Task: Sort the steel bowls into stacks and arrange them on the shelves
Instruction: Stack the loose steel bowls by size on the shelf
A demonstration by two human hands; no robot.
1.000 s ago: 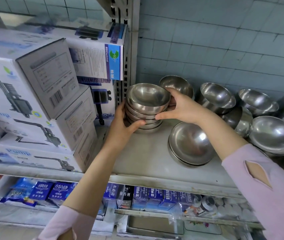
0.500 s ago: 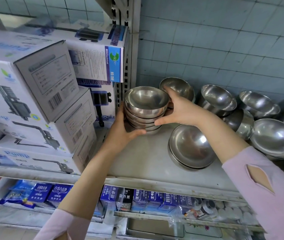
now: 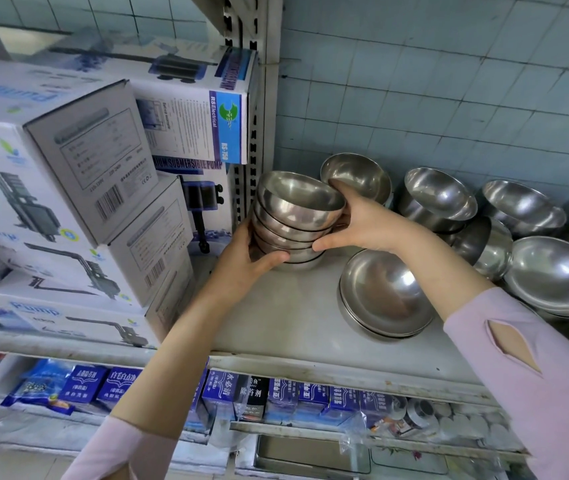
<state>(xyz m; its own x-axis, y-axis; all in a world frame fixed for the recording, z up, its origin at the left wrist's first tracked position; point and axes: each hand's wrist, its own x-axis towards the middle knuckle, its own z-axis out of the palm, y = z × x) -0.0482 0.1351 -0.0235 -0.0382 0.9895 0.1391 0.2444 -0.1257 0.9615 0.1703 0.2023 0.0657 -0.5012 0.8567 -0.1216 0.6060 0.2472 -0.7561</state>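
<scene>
Steel bowl stack between 2 hands.

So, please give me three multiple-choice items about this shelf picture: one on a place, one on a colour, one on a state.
1. Where is the bowl stack?
A. at the left end of the shelf, beside the boxes
B. on the floor
C. on top of the boxes

2. What colour are the sleeves?
A. green
B. pale pink
C. black

3. How is the stack held?
A. by one hand only
B. by no hand
C. by the left hand and the right hand, one on each side

Answers: 1 A, the stack is next to the upright near the boxes. 2 B, both sleeves look pale pink. 3 C, fingers of both hands press on the stack's sides.
</scene>
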